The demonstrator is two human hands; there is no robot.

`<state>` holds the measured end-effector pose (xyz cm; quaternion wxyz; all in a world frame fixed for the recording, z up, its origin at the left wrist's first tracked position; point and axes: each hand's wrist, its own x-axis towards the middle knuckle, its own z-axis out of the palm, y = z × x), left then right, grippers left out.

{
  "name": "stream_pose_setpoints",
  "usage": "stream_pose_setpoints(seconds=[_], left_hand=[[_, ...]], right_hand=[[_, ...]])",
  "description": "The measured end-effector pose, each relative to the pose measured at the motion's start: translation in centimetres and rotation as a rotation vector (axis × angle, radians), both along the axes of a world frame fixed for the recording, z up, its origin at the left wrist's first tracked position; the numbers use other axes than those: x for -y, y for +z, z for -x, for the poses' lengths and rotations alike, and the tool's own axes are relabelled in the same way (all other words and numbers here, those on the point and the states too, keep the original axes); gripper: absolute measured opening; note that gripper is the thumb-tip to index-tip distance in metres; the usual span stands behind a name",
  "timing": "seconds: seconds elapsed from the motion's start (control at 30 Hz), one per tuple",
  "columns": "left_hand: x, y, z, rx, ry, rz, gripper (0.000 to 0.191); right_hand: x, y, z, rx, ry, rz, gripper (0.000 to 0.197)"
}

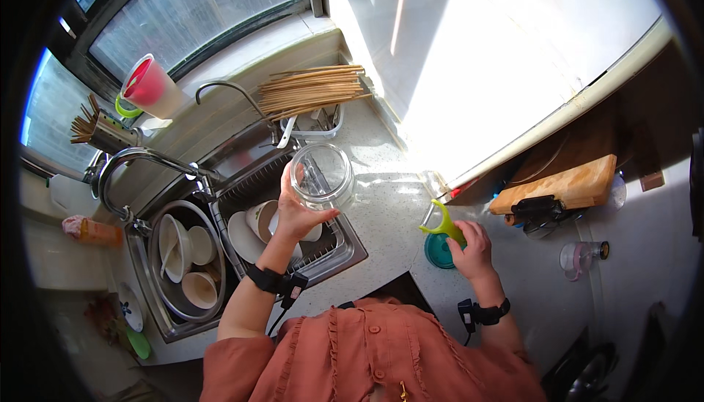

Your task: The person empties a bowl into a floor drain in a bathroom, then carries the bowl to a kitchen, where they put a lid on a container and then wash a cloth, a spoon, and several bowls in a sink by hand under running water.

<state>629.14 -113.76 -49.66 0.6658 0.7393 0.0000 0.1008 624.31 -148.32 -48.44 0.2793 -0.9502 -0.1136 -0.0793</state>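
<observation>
My left hand (297, 208) holds a clear glass jar (323, 174) above the right side of the sink, its round mouth facing up. Over the counter on the right, my right hand (470, 248) grips a lime-green peeler (446, 228) by its handle, with the forked end pointing away from me. A teal round lid (437, 251) lies on the counter just under the peeler; my hand and the peeler hide part of it.
Bowls fill a metal basin (223, 286) in the left sink. More dishes sit in a drying rack (330, 245). Chopsticks (313, 91) lie across a plastic container (330, 131) behind the jar. A curved faucet (146, 152) arches over the sink. A wooden cutting board (555, 185) stands at right.
</observation>
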Motion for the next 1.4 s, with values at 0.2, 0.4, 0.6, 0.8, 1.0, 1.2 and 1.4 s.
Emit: stream_pose_setpoints(seconds=[0.2,0.4,0.6,0.8,1.0,1.2,1.4], left_hand=[[4.2,-0.7,-4.0,0.192,-0.103,0.139,0.111],[5.8,-2.6,-6.7,0.182,-0.103,0.003,0.112],[6.1,-2.8,-7.2,0.164,-0.098,0.082,0.112],[5.8,-4.5,-6.9,0.201,-0.094,0.074,0.112],[5.8,-3.4,-5.6,0.167,-0.116,0.125,0.114],[4.8,-2.2,-3.3,0.186,-0.125,-0.128,0.103],[4.4,0.1,-0.5,0.203,-0.200,-0.424,0.100]], right_hand=[[7.1,-2.3,5.2,-0.032,-0.300,0.119,0.033],[8.3,-4.0,5.9,-0.180,-0.526,0.217,0.036],[6.8,-2.3,4.4,-0.182,-0.417,0.289,0.048],[-0.1,-0.1,0.8,-0.310,0.005,0.172,0.095],[-1.5,-3.4,-0.2,-0.315,-0.051,0.258,0.094],[-1.6,-1.3,-0.8,-0.120,0.074,-0.041,0.089],[-4.2,3.7,-3.5,-0.239,0.211,-0.744,0.090]])
